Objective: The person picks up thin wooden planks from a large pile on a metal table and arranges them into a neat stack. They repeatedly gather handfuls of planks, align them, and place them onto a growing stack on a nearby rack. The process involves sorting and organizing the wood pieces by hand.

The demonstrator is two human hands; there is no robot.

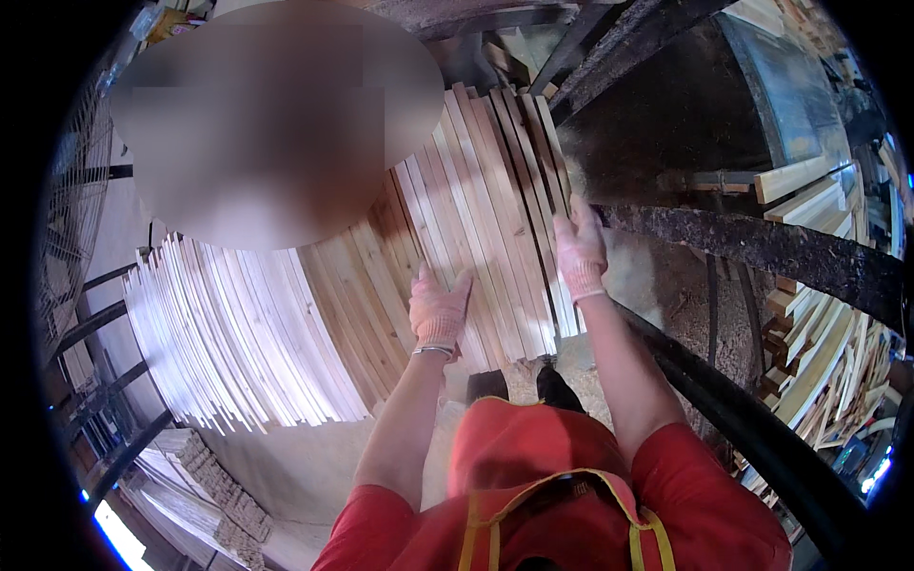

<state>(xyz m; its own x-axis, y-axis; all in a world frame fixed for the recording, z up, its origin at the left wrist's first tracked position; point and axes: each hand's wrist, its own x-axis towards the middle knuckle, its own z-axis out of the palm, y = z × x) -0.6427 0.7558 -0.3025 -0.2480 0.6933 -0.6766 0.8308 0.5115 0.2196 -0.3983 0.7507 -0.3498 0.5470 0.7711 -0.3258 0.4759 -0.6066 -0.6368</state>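
Observation:
A row of long wooden strips (490,228) lies side by side before me. My left hand (439,306), in a pale work glove, rests on the strips near their close ends, thumb and fingers apart. At the row's right edge, my right hand (580,255), gloved too, lies against the outermost strip (552,152) with its fingers stretched out. Narrow dark gaps separate a few strips beside the right hand. Further left the row continues with browner strips (352,285) and pale, thin strips (228,328).
A dark metal bar (743,238) crosses at right, and another rail (733,409) slants past my right arm. Stacked offcuts and slats (809,352) fill the far right. Bundled strips (205,490) lie at lower left. A large blurred patch hides the upper left.

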